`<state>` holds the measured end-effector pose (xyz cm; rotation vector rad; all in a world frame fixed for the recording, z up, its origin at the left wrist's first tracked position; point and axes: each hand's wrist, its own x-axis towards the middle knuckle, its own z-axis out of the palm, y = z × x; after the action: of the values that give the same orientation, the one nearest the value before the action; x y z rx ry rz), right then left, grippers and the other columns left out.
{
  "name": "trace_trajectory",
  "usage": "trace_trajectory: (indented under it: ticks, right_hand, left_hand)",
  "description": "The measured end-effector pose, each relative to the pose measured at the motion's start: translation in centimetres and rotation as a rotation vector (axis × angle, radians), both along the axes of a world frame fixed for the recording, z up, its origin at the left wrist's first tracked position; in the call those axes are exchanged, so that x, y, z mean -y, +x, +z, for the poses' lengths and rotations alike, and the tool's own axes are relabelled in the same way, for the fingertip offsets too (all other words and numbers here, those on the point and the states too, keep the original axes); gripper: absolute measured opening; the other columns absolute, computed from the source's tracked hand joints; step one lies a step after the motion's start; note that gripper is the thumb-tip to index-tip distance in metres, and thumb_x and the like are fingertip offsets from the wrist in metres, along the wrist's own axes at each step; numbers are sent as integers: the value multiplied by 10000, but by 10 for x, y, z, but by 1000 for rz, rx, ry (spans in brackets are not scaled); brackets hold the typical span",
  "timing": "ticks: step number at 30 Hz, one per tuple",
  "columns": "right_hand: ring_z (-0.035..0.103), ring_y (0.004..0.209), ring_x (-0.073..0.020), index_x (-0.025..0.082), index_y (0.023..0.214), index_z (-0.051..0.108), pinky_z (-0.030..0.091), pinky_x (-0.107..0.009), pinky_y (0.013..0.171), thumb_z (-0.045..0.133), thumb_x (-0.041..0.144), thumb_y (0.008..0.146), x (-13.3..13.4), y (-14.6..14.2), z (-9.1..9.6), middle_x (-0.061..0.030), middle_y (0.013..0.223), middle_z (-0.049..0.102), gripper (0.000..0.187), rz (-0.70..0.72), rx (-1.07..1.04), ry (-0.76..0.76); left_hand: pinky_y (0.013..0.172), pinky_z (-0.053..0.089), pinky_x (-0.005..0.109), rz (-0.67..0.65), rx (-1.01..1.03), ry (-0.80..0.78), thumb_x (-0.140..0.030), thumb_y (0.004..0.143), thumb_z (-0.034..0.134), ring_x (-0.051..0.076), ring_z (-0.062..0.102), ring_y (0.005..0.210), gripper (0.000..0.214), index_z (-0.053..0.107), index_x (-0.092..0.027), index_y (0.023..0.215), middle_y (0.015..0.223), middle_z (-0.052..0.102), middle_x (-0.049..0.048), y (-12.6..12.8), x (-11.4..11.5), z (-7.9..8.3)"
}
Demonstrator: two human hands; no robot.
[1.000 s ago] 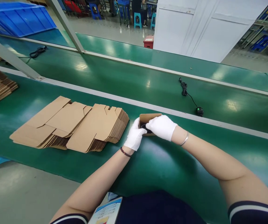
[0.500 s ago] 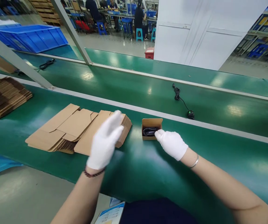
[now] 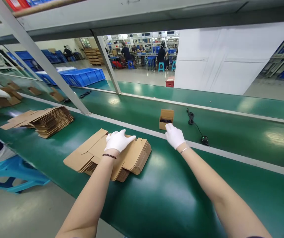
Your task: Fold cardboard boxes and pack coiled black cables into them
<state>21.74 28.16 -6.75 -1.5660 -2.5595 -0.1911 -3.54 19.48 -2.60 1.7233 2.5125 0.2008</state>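
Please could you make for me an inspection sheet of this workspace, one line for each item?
Surface: green conveyor belt, grey rail, second green belt beyond.
Job's things: stack of flat cardboard box blanks; small open carton holding something dark, on the far belt.
Clutter: second blank stack further left.
Hands: white-gloved left hand rests on the near stack; gloved right hand at the carton's front edge.
Cables: black cord on the far belt, right of the carton.
Surroundings: blue crates, white partition, seated workers beyond.
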Motion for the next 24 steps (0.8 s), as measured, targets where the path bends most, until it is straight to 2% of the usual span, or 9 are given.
trace_trajectory:
  ticks: [3,6,9,12,15,17,20,22,24]
  right_hand:
    - [602,1023,-234,170,1243,515,488,-345,808,395,274,947,33,-1,-6,-152,1366,495,336,59,-107,36]
    - [554,1159,-260,164,1273,527,455,-399,950,412,325,948,69,-2,-5,-147,1359,526,380,132,-484,16]
    - [528,1225,-234,175,1476,269,473,-392,963,408,440,953,97,-5,12,-163,1402,486,603,168,-939,-138]
    - [469,1291,-241,186,1526,56,469,-408,979,452,541,913,107,-1,33,-183,1494,349,811,104,-1153,-178]
    - [442,1304,-250,141,1465,298,379,-442,1073,459,553,899,102,19,44,-187,1449,409,718,-43,-1167,-38]
    - [471,1272,-240,123,1356,464,345,-435,1098,408,509,926,97,42,45,-180,1361,507,580,-101,-1140,56]
    - [523,1217,-242,135,1270,541,378,-429,1070,382,496,929,98,76,42,-171,1304,563,521,-178,-1160,84]
    - [587,1131,-236,152,1262,532,451,-411,991,337,525,934,104,92,39,-156,1252,604,534,-180,-1317,-54]
    - [638,1011,-222,162,1234,530,513,-377,878,282,544,940,111,99,37,-133,1147,650,542,-161,-1544,-205]
  left_hand:
    - [1016,336,540,21,-53,96,-632,767,467,389,526,1170,652,595,-144,1180,1090,656,223,6,7,17]
    - [908,442,519,60,2,249,-591,762,522,397,573,1093,636,560,-151,1219,1102,653,208,14,16,42]
    - [904,484,452,22,228,469,-539,749,598,331,606,1064,580,572,-198,1217,1124,667,130,37,28,63]
    - [939,492,394,-132,566,623,-489,772,618,250,641,981,324,672,-242,974,1013,712,35,78,46,71]
    - [938,507,377,-292,938,583,-494,772,637,242,641,1007,300,675,-249,941,1041,713,29,123,62,65]
    - [942,508,380,-442,1172,380,-493,775,642,253,619,1082,351,654,-254,1032,1143,685,41,145,65,55]
    - [957,494,391,-676,1418,63,-491,795,622,256,597,1117,376,617,-238,1074,1177,658,62,164,52,37]
    - [905,510,398,-660,1458,91,-517,750,655,255,625,1022,379,607,-211,967,1061,670,72,174,38,23]
    - [848,520,392,-512,1418,301,-525,666,723,240,635,928,386,565,-210,824,955,656,54,186,26,10]
